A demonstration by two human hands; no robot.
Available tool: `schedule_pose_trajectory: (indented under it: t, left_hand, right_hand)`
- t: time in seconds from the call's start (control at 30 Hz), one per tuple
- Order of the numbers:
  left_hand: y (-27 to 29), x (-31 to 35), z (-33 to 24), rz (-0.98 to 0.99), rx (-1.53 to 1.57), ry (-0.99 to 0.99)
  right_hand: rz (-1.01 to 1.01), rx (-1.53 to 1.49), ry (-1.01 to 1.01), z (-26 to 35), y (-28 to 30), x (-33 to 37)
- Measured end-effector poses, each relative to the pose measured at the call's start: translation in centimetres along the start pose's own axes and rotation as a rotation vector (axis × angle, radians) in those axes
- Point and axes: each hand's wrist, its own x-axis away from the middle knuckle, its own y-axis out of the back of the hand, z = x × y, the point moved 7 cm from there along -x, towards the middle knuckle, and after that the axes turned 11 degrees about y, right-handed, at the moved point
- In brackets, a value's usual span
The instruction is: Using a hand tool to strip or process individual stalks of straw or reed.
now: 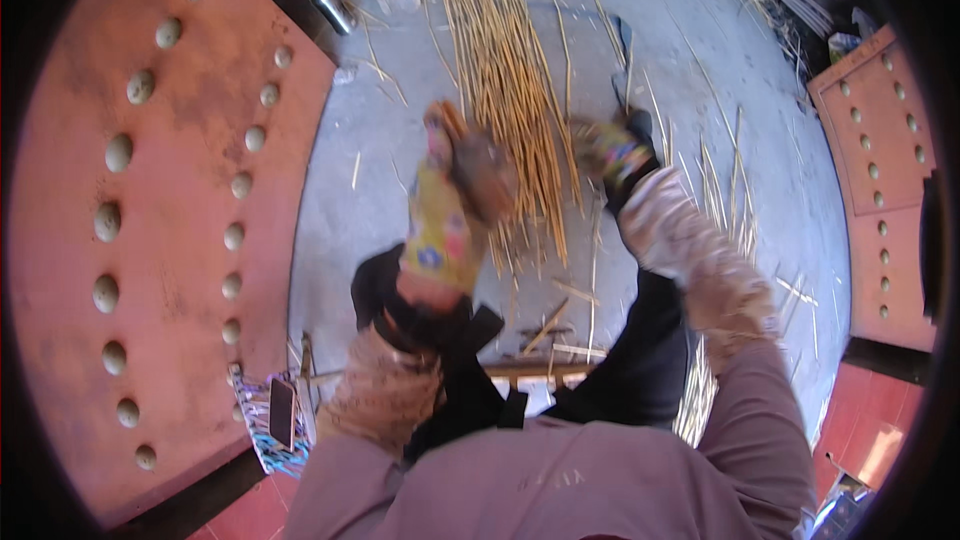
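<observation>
A long bundle of thin yellow-brown stalks [510, 90] lies on the grey floor in front of me, its near ends fanned between my hands. My left hand [450, 190], in a flowered glove with a brownish-grey part, is over the left edge of the bundle. Motion smears its fingers, so I cannot tell whether it grips any stalks. Just right of the bundle is my right hand [610, 150], also in a flowered glove, with a dark band at the wrist. Its fingers are blurred too, and what they may hold does not show.
Large reddish panels with round studs stand at left [180, 240] and right [885, 180]. A metal bottle [330, 5] is at the far left. Nearer, a dark phone [282, 415] rests on a woven seat [285, 458]. Loose stalks [725, 185] lie on the right; clutter fills the far right.
</observation>
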Motion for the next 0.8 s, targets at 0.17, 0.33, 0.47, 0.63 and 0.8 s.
schedule_pose_trajectory:
  t: [0.17,0.33,0.47,0.63,0.8]
  left_hand:
    - [2.1,1.2,-1.2,-0.239,-0.134,-0.203]
    - [1.1,1.6,-1.1,-0.289,-0.226,-0.178]
    - [0.5,1.1,-1.0,-0.261,-0.226,-0.179]
    - [0.7,0.5,-0.2,-0.226,-0.256,-0.193]
    - [1.1,1.6,2.1,-0.408,-0.501,0.021]
  right_hand:
    - [0.095,0.398,-0.382,-10.3,-14.4,0.9]
    - [0.145,0.445,-0.512,-13.8,-16.4,1.3]
    - [0.066,0.192,-0.404,-11.7,-14.7,0.3]
    - [0.068,-0.514,-0.272,0.5,-11.4,0.4]
    - [0.154,-0.829,-0.297,17.6,-8.2,5.7]
